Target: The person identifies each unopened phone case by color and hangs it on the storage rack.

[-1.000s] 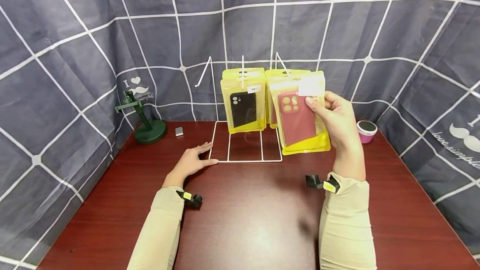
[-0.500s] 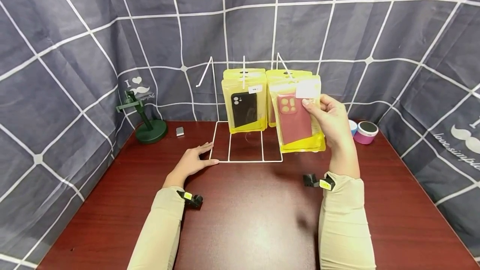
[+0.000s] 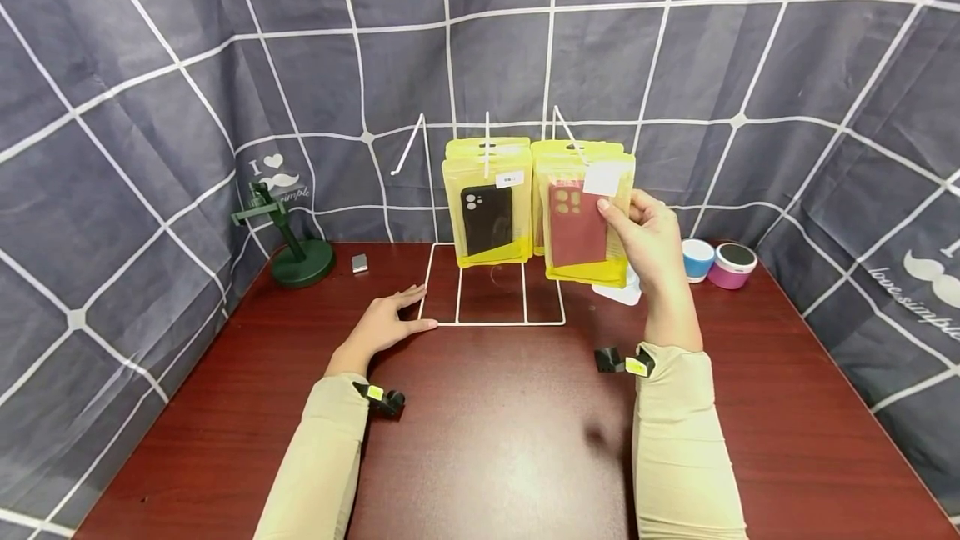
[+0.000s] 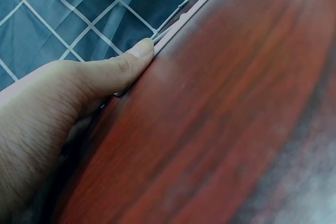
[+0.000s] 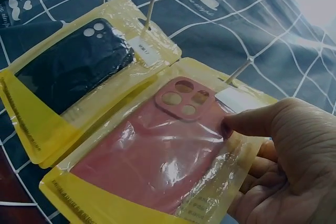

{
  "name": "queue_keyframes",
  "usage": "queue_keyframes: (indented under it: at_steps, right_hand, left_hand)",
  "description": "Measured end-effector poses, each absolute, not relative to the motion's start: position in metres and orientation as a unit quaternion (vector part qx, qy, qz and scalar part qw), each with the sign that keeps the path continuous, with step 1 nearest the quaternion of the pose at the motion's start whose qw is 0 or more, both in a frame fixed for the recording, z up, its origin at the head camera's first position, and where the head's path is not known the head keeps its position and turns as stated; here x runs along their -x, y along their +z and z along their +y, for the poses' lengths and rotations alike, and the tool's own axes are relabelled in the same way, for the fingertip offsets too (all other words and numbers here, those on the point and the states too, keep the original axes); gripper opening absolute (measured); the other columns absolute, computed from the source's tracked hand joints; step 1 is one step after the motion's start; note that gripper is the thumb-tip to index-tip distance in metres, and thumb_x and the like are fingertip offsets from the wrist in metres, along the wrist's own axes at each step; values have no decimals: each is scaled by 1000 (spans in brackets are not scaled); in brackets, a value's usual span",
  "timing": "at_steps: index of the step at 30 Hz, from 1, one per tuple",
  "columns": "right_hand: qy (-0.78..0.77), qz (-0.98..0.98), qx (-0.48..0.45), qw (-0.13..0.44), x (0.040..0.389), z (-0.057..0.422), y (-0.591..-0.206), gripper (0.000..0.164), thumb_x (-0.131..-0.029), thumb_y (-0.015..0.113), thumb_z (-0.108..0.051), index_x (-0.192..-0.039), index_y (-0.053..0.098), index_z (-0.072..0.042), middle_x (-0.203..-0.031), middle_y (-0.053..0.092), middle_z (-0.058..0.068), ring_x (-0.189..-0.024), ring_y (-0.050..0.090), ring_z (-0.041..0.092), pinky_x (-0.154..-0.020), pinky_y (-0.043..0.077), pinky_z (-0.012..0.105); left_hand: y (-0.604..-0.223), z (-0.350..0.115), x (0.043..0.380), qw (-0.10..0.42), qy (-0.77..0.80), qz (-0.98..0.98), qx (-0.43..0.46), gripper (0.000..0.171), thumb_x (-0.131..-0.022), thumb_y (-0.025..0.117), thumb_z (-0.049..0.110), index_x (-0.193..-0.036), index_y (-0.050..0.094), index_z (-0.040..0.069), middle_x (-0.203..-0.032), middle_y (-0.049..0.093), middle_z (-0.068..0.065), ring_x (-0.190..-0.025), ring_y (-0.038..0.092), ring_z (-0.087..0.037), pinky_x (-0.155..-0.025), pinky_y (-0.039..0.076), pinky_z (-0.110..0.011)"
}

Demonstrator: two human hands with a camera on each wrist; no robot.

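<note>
My right hand (image 3: 651, 242) pinches the right edge of a clear-and-yellow pouch with a red phone case (image 3: 577, 227) inside, thumb in front and fingers behind. The pouch's top is at the right hook (image 5: 239, 72) of a white wire rack (image 3: 495, 323); whether the hook passes through its hole I cannot tell. Behind it hangs another yellow pouch (image 3: 588, 147), mostly hidden. On the middle hook, a pouch with a black phone case (image 3: 487, 219) hangs in front of another. My left hand (image 3: 382, 321) rests at the rack base's left front corner, its thumb (image 4: 123, 69) touching the wire.
The rack's left hook (image 3: 408, 144) is bare. A green stand (image 3: 300, 261) and a small silver item (image 3: 359, 262) sit at the back left. Blue (image 3: 697, 259) and pink (image 3: 731, 265) round containers stand at the back right, near a white flat item (image 3: 621, 292) partly hidden behind the pouch.
My right hand has moved left and slightly away with the red-case pouch, bringing it in line with the right hook. The blue container and white item have come into view. My left hand has stayed put.
</note>
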State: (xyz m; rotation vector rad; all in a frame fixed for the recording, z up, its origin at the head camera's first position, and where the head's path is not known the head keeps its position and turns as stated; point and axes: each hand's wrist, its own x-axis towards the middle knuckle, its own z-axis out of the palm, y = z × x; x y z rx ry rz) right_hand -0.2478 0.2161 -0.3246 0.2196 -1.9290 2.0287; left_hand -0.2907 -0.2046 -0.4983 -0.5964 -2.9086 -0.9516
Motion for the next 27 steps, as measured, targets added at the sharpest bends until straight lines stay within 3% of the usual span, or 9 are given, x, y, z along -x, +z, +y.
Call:
queue_keyframes:
  at_steps: [9, 15, 27]
  right_hand:
    - [683, -710, -62, 160, 250, 214, -329, 43, -93, 75, -24, -128, 66, 0, -101, 76, 6, -83, 73, 14, -74, 58, 25]
    - [639, -748, -47, 172, 249, 213, -329, 47, -94, 73, -30, -131, 65, -1, -112, 74, 14, -86, 72, 13, -78, 58, 25]
    - [621, -763, -34, 175, 249, 214, -325, 47, -94, 73, -33, -129, 67, -1, -112, 73, 16, -87, 72, 13, -81, 58, 26]
  left_hand:
    - [-499, -205, 287, 5, -306, -934, 184, 87, -79, 73, 69, -149, 52, 22, -153, 47, -2, -144, 39, -27, -115, 33, -53]
    - [-501, -203, 288, 8, -300, -935, 190, 87, -79, 73, 68, -149, 52, 20, -153, 47, -3, -144, 39, -27, -115, 33, -51]
    - [-495, -204, 290, 4, -304, -933, 190, 88, -79, 74, 67, -149, 52, 19, -153, 47, -3, -144, 39, -26, -115, 34, -51]
